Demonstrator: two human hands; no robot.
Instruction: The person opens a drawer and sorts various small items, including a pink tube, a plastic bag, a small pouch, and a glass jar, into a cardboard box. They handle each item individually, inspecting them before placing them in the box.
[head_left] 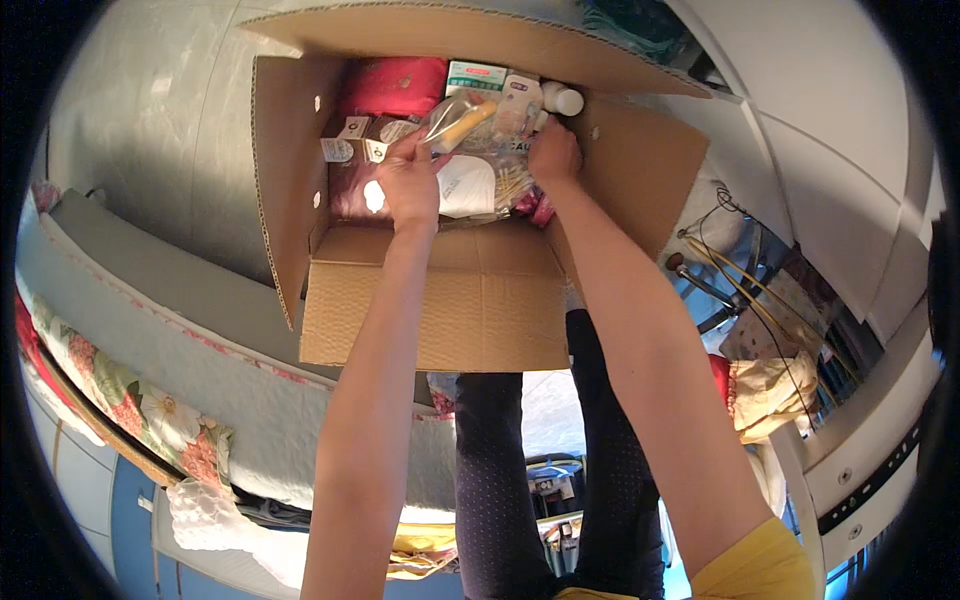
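An open cardboard box (430, 300) stands before me with both my hands inside it. Between them is a clear plastic bag (468, 115) holding a yellow item and what look like thin wooden sticks. My left hand (408, 185) pinches the bag's left side, above a white rounded piece (466, 188). Closed at the bag's right side is my right hand (555, 155), its fingertips partly hidden. Around the hands lie a red pouch (395, 85), a green-and-white carton (475, 77), a pale small box (518, 105), a white bottle (562, 98) and small brown-and-white boxes (385, 138).
The box's flaps are folded outward on its sides. A bed or bench with a floral cover (170, 410) runs along the left. White furniture (850, 140) stands on the right, with a folding stand (730, 280) and a tan cloth bag (770, 395) near it.
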